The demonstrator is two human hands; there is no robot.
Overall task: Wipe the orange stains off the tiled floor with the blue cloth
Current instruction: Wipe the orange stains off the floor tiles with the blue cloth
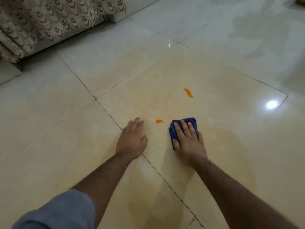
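My right hand (187, 142) presses flat on a folded blue cloth (192, 121) lying on the glossy cream tiled floor (214, 146); the cloth shows past my fingertips and beside my thumb. A small orange stain (159, 121) sits just left of the cloth, between my two hands. A longer orange stain (188, 93) lies farther away, beyond the cloth. My left hand (132, 141) rests palm down on the floor to the left of the small stain, fingers together, holding nothing. A faint orange smear tints the tile around both stains.
A patterned curtain or fabric-covered piece of furniture (49, 22) stands at the far left with a white base (115, 16). Dark grout lines cross the floor. A bright light reflection (271, 104) shines on the right tile.
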